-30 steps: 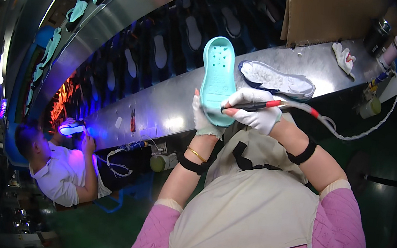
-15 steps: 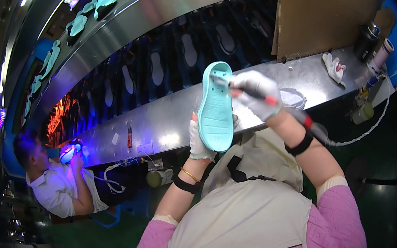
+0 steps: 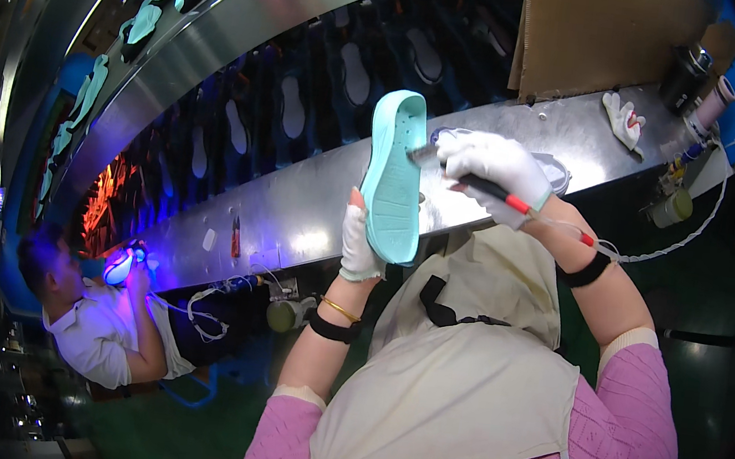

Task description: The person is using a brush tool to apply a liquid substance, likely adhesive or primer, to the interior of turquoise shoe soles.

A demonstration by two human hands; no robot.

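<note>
At the centre of the frame, a white-gloved left hand (image 3: 360, 245) grips the lower end of a mint-green foam shoe sole (image 3: 394, 176), holding it upright. Just right of it, the gloved right hand (image 3: 494, 168) is closed around a thin black-and-red corded tool (image 3: 492, 190), its tip touching the sole's upper edge. A shiny steel workbench (image 3: 545, 127) runs behind. At lower left, a co-worker (image 3: 103, 326) bends over blue light.
</note>
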